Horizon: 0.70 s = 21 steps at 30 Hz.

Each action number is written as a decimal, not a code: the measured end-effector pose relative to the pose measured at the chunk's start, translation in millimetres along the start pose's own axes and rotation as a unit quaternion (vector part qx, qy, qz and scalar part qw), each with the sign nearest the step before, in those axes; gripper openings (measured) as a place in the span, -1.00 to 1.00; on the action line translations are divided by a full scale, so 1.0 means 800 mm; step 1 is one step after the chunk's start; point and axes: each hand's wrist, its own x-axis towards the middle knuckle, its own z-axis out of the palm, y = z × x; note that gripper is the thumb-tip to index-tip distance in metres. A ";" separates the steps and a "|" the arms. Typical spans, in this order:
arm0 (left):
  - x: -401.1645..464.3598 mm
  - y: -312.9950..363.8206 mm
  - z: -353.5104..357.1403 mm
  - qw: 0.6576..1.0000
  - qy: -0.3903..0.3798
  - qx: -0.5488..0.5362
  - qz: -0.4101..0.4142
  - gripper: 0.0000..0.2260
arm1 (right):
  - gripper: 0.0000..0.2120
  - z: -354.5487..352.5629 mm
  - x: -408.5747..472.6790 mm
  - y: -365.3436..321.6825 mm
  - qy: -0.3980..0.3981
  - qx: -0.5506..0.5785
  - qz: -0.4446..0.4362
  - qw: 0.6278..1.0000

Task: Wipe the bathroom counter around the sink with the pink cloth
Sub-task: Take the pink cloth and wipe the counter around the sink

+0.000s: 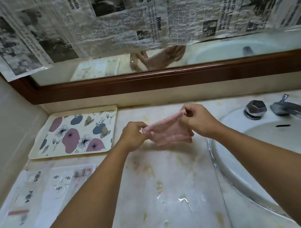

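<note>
The pink cloth (170, 132) is held up just above the far part of the table (168, 185), between the flowered tray (53, 146) on the left and the sink (266, 135) on the right. Its upper edge is stretched between the two hands: one corner is pinched by the left hand (134, 135), the other by the right hand (197, 118), each clamped on the fabric with curled fingers, while the rest hangs in soft folds below. The cloth is judged to be light, thin and limp, with no stiffness of its own; it will sag and bunch wherever it is not supported, and may cling if damp. For wiping, it is best folded or bunched into a pad and pressed flat under the palm, rather than held by the corners. On the near table a small puddle (182, 200) and yellowish stains (158, 186) can be seen, so the wiping is judged not yet done there. The tap (297, 111) stands at the far rim of the sink with a knob on either side. Flat clear packets (31, 200) lie at the near left. A wood-framed mirror (157, 62), largely covered by newspaper sheets (131, 15), runs along the far wall.
</note>
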 end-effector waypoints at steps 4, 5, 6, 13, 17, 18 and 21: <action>0.033 -0.038 -0.006 0.997 0.032 -0.035 -0.056 -0.71 | -0.78 -0.004 0.043 -0.012 0.021 -0.109 -0.058 0.992; 0.041 -0.051 -0.009 0.996 0.047 -0.022 -0.070 -0.70 | -0.75 -0.007 0.054 -0.016 0.029 -0.121 -0.064 0.990; 0.049 -0.063 -0.013 0.995 0.066 0.001 -0.080 -0.69 | -0.76 -0.010 0.064 -0.019 0.035 -0.132 -0.069 0.988; 0.068 -0.120 -0.021 0.974 0.097 0.193 -0.062 -0.52 | -0.91 0.005 0.087 -0.002 0.042 -0.324 -0.192 0.925; 0.066 -0.144 -0.007 0.968 0.063 0.239 -0.040 -0.44 | -0.84 0.053 0.059 0.045 -0.119 -0.399 -0.092 0.904; 0.064 -0.150 -0.005 0.967 0.060 0.244 -0.036 -0.42 | -0.86 0.063 0.055 0.053 -0.119 -0.390 -0.084 0.909; 0.062 -0.168 -0.001 0.963 0.059 0.261 -0.023 -0.38 | -0.70 0.086 0.062 0.070 -0.070 -0.388 -0.111 0.912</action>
